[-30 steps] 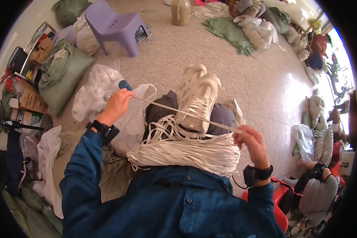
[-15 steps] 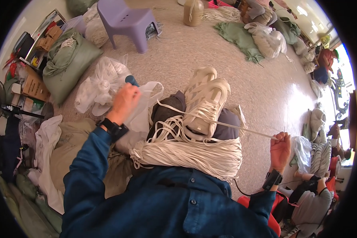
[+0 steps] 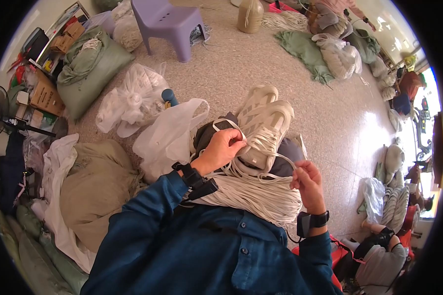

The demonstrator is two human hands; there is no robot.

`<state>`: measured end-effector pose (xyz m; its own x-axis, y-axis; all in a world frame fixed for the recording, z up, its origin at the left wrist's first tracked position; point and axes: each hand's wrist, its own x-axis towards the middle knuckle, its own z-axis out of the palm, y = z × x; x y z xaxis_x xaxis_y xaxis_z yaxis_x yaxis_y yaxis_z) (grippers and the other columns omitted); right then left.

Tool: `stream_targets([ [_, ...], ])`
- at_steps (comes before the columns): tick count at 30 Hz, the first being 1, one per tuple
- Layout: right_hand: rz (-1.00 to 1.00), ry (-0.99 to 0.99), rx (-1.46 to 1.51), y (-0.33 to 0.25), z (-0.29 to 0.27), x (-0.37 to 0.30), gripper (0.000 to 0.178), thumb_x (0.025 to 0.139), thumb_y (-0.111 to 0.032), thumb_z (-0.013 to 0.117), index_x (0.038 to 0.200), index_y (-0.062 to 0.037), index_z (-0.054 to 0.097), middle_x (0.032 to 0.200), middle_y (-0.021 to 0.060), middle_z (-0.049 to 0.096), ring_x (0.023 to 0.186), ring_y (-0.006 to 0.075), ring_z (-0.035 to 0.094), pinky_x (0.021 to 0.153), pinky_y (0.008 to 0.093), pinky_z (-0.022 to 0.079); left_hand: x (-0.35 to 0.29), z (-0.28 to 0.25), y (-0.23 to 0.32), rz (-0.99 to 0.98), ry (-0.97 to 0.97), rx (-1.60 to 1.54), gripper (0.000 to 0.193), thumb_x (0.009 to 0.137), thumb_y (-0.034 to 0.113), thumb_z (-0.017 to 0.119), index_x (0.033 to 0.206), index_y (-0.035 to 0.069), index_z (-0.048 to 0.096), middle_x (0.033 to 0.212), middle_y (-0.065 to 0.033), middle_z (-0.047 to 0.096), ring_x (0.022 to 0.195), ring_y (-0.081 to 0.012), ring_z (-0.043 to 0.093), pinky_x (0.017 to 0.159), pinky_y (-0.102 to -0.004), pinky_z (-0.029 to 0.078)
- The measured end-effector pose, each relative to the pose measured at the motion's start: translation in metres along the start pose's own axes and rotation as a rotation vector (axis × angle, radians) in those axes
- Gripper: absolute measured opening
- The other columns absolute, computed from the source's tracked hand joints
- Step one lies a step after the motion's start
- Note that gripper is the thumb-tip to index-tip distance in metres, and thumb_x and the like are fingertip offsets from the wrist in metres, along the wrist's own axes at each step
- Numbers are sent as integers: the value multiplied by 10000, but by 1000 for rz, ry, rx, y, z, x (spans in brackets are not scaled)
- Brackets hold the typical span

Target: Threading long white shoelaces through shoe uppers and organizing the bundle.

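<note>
White sneaker (image 3: pixel 263 123) on the lap, long axis running up-frame, toe away from the person. Left hand (image 3: pixel 223 147) and right hand (image 3: pixel 307 182) each pinch the white lace (image 3: pixel 261 143). Heel hidden behind the cord bundle (image 3: pixel 253 194).

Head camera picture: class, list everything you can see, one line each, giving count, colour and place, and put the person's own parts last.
White flat cord bundle: one, white, on the lap.
Cream lace-up sneakers: two, cream, side by side above the bundle.
Lilac plastic stool: one, lilac, top centre on the floor.
Clear plastic bags: two, whitish, left of the sneakers.
Green cloth sack: one, green, upper left.
Tan cloth sack: one, tan, lower left.
Beige jug: one, beige, top edge.
Blue denim sleeves: two, blue, bottom.
Left hand: pinching cord by the sneakers.
Right hand: pinching cord at the bundle's right end.
</note>
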<state>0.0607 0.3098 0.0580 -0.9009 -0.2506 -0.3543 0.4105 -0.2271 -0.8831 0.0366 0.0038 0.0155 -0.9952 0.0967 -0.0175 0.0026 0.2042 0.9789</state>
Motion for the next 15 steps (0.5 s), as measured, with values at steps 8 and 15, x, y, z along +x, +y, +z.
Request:
stream_targets([
  [8,-57,-23,-415,23,5,11,126,972,-43,617,1075,20,654,869,70,706,735,128,669,684,247,561,4,6,1,171,27,152,86,890,71,704,875,-8,673,733,-66,642,652,-158,599,605,-301,473],
  [15,-548,103,-969,25,37,22,57,879,-2,672,936,5,675,826,113,643,686,215,638,616,320,494,-3,7,12,329,85,480,134,865,158,723,877,38,666,815,-118,648,759,-338,645,652,-401,501],
])
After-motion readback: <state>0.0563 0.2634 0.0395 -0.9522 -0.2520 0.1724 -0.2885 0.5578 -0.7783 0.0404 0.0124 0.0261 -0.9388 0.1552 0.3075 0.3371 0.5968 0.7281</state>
